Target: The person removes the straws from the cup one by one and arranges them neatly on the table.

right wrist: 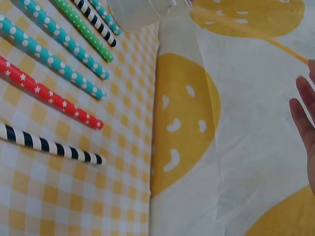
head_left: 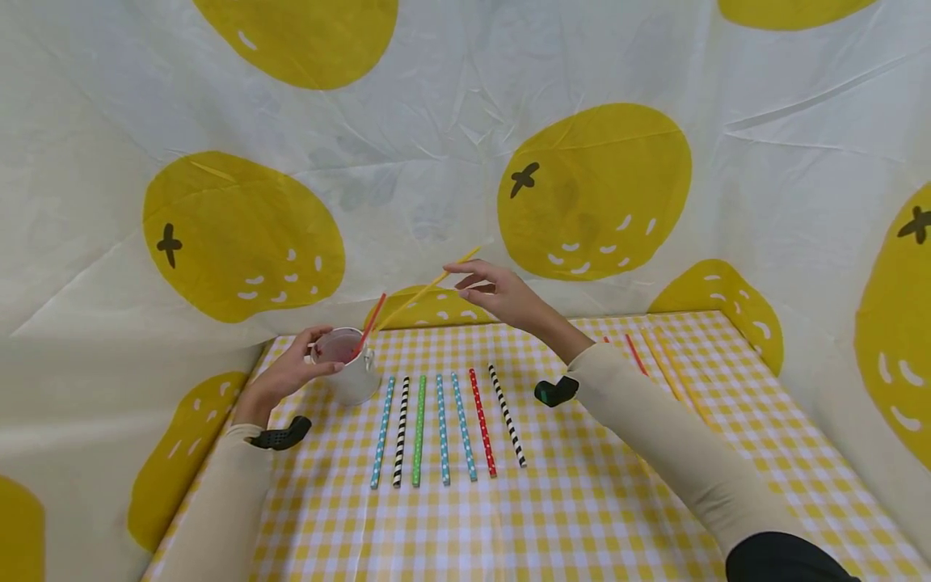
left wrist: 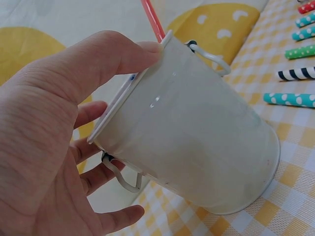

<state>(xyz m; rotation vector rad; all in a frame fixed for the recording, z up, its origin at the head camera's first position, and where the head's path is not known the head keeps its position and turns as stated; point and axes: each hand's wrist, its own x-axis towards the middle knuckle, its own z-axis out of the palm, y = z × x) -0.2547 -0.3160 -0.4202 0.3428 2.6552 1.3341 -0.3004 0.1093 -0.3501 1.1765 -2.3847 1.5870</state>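
Observation:
My left hand (head_left: 287,373) holds a small white metal bucket (head_left: 355,383) at its rim. In the left wrist view the thumb lies on the rim (left wrist: 132,81) and the fingers reach around the far side. The bucket stands on the table, slightly tilted in that view. A red straw (head_left: 372,325) leans inside it and sticks out over the rim. My right hand (head_left: 503,297) pinches a yellow straw (head_left: 420,296) near its upper end, above the table's back edge. This straw slants down to the left, its lower end by the bucket's rim; whether it is inside cannot be told.
Patterned paper straws lie in a row mid-table: blue dotted (head_left: 382,433), black-and-white striped (head_left: 507,416), green (head_left: 419,431) and red (head_left: 482,423). Red (head_left: 636,354) and yellow straws (head_left: 660,364) lie at the right, partly behind the right arm. A fruit-print cloth (head_left: 422,202) hangs behind.

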